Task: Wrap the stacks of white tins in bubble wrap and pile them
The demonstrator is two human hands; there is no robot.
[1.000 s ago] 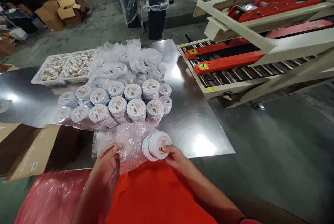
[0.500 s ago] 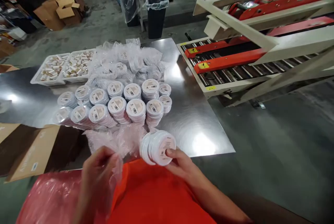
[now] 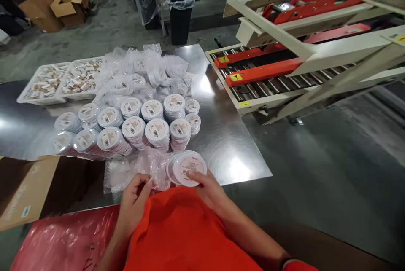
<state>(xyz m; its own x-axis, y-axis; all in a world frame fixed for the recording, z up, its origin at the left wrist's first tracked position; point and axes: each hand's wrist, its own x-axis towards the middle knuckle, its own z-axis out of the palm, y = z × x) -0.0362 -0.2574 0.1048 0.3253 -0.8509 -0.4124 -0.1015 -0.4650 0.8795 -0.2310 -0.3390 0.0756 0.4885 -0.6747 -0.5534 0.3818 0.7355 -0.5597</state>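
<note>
My right hand (image 3: pixel 211 191) grips a short stack of round white discs (image 3: pixel 193 162), its thumb on the printed label of the top one. The fingers of my left hand (image 3: pixel 135 198) are pinched on the edge of a clear bubble-wrap bag (image 3: pixel 157 169). The discs are up against the bag's right side; whether any are inside its mouth I cannot tell. More bubble wrap (image 3: pixel 118 174) lies flat to the left of it. Just beyond stand two rows of stacked labelled discs (image 3: pixel 157 130), several of the left stacks leaning.
Wrapped bundles in bubble wrap (image 3: pixel 148 68) are heaped behind the stacks on the metal table (image 3: pixel 234 144). White baskets (image 3: pixel 41 101) of small bottle-like pieces stand at the left. A roller conveyor (image 3: pixel 268 89) is on the right, a cardboard box (image 3: pixel 28 191) and red plastic (image 3: pixel 63 237) at lower left.
My left hand has moved right and up, bringing the bag's edge closer to the discs. The disc stack has tipped flatter, its top label facing up more. The whole view has shifted slightly.
</note>
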